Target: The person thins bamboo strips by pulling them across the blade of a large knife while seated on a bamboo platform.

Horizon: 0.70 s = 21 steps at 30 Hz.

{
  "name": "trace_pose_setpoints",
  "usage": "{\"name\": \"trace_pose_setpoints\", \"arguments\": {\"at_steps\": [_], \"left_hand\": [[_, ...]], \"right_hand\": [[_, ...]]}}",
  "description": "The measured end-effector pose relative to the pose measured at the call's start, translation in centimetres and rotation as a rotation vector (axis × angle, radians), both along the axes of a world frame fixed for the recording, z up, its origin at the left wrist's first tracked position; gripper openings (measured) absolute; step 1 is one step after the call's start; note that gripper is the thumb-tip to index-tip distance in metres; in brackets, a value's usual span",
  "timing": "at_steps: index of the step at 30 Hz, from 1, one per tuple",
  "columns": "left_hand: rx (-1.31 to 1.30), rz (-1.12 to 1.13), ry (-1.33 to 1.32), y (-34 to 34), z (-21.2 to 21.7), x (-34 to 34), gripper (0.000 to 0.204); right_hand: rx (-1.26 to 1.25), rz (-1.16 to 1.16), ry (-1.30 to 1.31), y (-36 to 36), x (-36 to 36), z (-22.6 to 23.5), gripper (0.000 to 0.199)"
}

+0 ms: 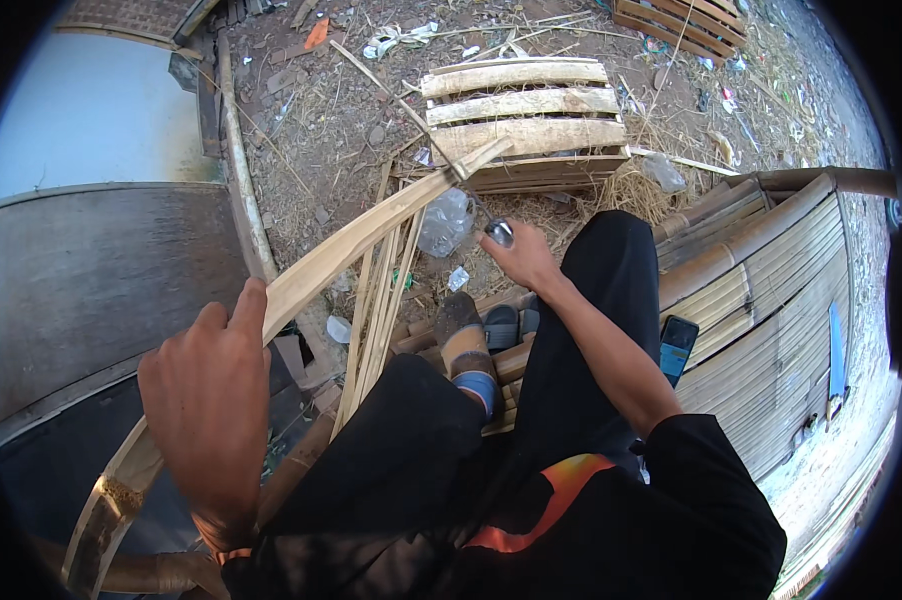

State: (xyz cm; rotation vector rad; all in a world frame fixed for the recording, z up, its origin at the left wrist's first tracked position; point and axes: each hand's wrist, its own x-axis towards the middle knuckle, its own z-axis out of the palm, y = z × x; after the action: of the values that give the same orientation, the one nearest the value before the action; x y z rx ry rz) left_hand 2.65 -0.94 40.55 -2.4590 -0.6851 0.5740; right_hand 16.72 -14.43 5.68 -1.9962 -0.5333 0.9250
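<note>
My left hand (206,410) is closed round a long split bamboo strip (369,230). The strip slants from the lower left up toward the middle, and its far end is split into a thin sliver. My right hand (524,258) grips a knife with a silvery collar (499,234); its handle is mostly hidden in the fist. The thin dark blade is seen nearly edge-on and reaches the strip near its far end. Whether it is cutting in, I cannot make out. Several pale bamboo strips (379,300) lean below the held one, beside my left knee.
A slatted wooden crate (523,105) stands ahead on littered ground, another crate (679,28) farther right. Clear plastic (445,224) lies near the strip. At right, a phone (677,348) and a blue-handled tool (836,350) rest on the bamboo bench (761,300). A board wall (101,290) borders the left.
</note>
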Motion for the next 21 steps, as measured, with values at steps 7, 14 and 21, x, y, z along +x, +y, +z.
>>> {"name": "trace_pose_setpoints", "arguments": {"at_steps": [7,14,21], "left_hand": [[0.006,0.033,0.02,-1.2,0.0,-0.4,0.053],[-0.013,0.032,-0.001,-0.6,0.4,0.1,0.052],[0.025,-0.148,0.003,-0.2,-0.3,0.5,0.042]], "right_hand": [[0.265,0.152,-0.189,2.0,-2.0,1.9,0.057],[-0.379,-0.389,0.3,-1.2,1.8,-12.6,0.072],[0.114,-0.426,0.543,-0.4,0.0,-6.2,0.052]]}}
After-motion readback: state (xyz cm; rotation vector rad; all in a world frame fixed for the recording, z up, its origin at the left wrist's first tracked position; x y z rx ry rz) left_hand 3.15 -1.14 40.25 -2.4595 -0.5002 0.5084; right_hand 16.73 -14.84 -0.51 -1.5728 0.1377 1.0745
